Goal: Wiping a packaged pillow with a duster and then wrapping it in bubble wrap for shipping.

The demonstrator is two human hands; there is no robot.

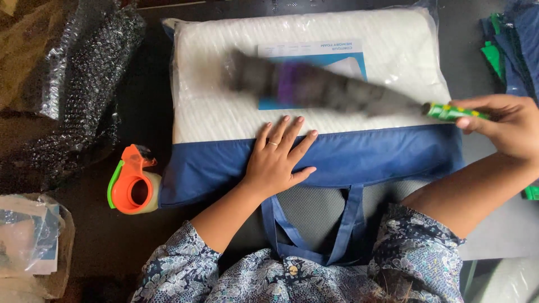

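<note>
One packed pillow [236, 120] in a clear cover with a blue fabric band lies across the middle of the dark table [151, 112]. The left hand [278, 160] rests flat on the blue band, fingers spread, gripping nothing. The right hand [505, 126] clenches the green handle of one grey duster [320, 87], blurred above the pillow. One orange tape dispenser [132, 182] sits near left; two blue carry straps [348, 230] hang near.
</note>
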